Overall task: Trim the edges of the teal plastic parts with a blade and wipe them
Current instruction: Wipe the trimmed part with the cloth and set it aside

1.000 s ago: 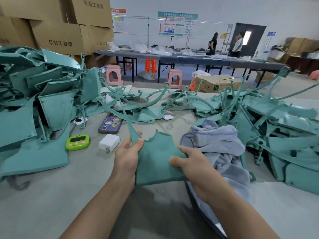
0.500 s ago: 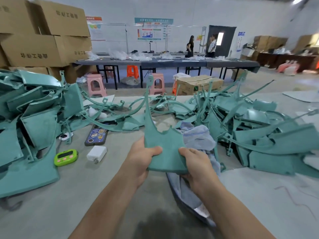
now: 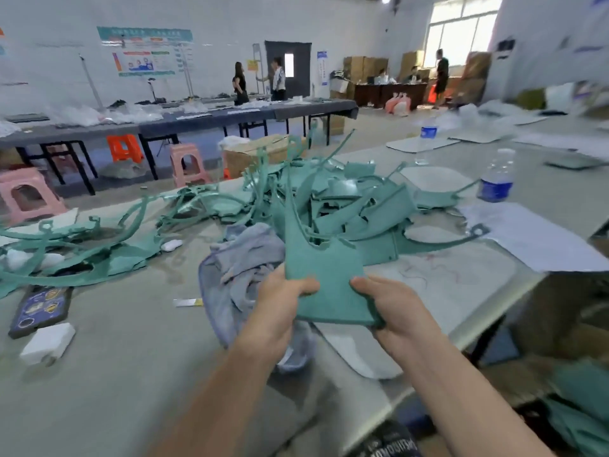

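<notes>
Two hands are holding one teal part point(image 3: 326, 285) up off the table point(image 3: 131, 341), just right of the grey cloth point(image 3: 244, 258). The left hand point(image 3: 280, 305) is pinching the part's left edge, thumb laid across the front face and fingers hidden behind. The right hand point(image 3: 398, 311) is clamping the lower right corner, thumb on top and fingers curling underneath.

A second ago the part was lying low and nearly flat just left of the cloth. Since then it has been rising, tipping upright and travelling across the cloth. It is now heading towards the heap of teal parts point(image 3: 356, 206) that is piling up beyond and to the right of the cloth. That is probably signalling that this piece is done, or is being checked before it is set aside, so another untrimmed part is likely coming next. No blade is showing in either hand. A small pale strip point(image 3: 188, 302) is lying left of the cloth, and what it is cannot be told.

The part is presenting as a flat, matte, faintly grainy panel. Its lower edge is curving smoothly, its top edge is dipping into a ragged notch, and one long thin arm is rising from its upper left corner.
</notes>
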